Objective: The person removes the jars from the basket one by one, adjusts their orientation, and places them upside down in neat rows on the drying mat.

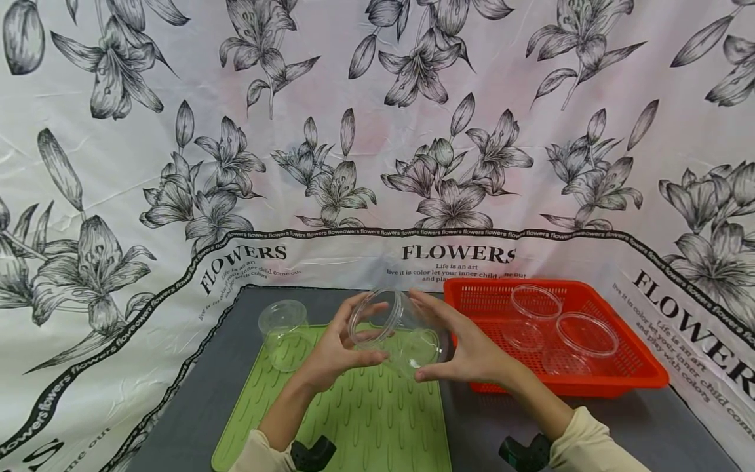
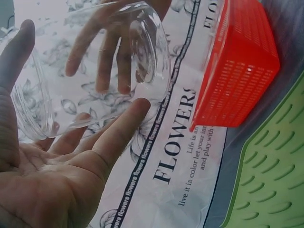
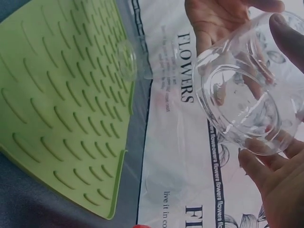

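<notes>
Both hands hold a clear plastic tub (image 1: 407, 337) tilted on its side above the green mat, its ringed rim toward the left and its round base toward the right. My left hand (image 1: 336, 354) grips it near the rim, thumb in front and fingers behind. At the base end my right hand (image 1: 472, 347) spreads thumb and fingers around the wall. In the left wrist view, the tub (image 2: 159, 61) lies between left thumb and fingers, with the right fingers seen through it. The right wrist view shows the tub's base (image 3: 242, 104) up close.
Another clear tub (image 1: 284, 331) stands upright at the left on the green ridged mat (image 1: 366, 426). A red basket (image 1: 619, 387) at the right contains two clear tubs (image 1: 586, 337). The grey table (image 1: 183, 406) meets a flower-printed cloth (image 1: 342, 262) behind.
</notes>
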Demonstrator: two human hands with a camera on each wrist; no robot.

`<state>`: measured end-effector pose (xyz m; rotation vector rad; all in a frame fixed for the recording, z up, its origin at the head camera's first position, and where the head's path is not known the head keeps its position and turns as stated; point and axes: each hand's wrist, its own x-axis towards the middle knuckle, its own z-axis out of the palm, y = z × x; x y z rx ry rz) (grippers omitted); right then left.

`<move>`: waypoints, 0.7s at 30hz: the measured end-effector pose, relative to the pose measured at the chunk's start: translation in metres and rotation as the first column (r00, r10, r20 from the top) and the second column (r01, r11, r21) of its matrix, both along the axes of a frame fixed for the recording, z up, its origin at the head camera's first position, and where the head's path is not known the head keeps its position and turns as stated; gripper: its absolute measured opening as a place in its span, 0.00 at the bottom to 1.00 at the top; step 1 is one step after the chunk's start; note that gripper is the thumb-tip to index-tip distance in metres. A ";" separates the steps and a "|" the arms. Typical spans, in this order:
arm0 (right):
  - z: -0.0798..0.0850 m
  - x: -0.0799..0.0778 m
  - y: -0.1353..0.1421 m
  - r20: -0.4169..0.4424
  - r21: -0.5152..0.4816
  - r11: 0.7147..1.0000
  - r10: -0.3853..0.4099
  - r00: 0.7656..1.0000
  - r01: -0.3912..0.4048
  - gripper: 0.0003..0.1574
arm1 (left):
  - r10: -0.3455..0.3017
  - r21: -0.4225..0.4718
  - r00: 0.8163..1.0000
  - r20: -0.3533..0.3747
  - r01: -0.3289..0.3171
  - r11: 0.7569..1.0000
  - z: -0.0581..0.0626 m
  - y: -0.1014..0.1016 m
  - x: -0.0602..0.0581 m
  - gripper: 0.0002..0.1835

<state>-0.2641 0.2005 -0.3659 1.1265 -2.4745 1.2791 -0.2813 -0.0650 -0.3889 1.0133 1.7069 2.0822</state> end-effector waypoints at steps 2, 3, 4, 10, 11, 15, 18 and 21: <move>0.000 0.000 0.000 0.001 0.000 1.000 0.000 1.000 0.000 0.69 | -0.023 0.017 1.000 0.015 0.023 1.000 0.001 0.001 0.000 0.51; -0.001 0.001 0.000 0.004 -0.001 1.000 -0.003 1.000 0.003 0.69 | -0.032 0.024 0.999 0.016 0.032 0.999 0.001 0.001 0.001 0.51; -0.001 0.001 0.000 0.004 -0.001 1.000 -0.005 1.000 0.005 0.68 | -0.041 0.032 0.999 0.020 0.040 0.999 0.001 0.001 0.001 0.52; -0.003 0.001 0.001 0.015 -0.003 1.000 -0.009 1.000 0.009 0.66 | -0.071 0.060 0.997 0.036 0.069 0.996 -0.001 0.003 0.001 0.52; -0.004 0.001 0.001 0.014 -0.007 1.000 -0.005 1.000 0.005 0.66 | -0.076 0.063 0.996 0.040 0.073 0.995 -0.001 0.004 0.001 0.52; -0.004 0.001 0.002 -0.001 -0.018 1.000 -0.005 1.000 0.005 0.63 | -0.097 0.075 0.994 0.056 0.093 0.993 -0.002 0.004 0.001 0.54; -0.003 0.000 0.004 -0.010 -0.011 1.000 -0.016 1.000 0.016 0.62 | -0.090 0.043 0.995 0.048 0.087 0.995 -0.002 0.002 0.001 0.55; -0.001 0.001 0.006 -0.011 0.015 1.000 -0.021 1.000 0.021 0.61 | -0.056 -0.026 0.998 0.007 0.057 0.998 0.000 0.001 0.001 0.57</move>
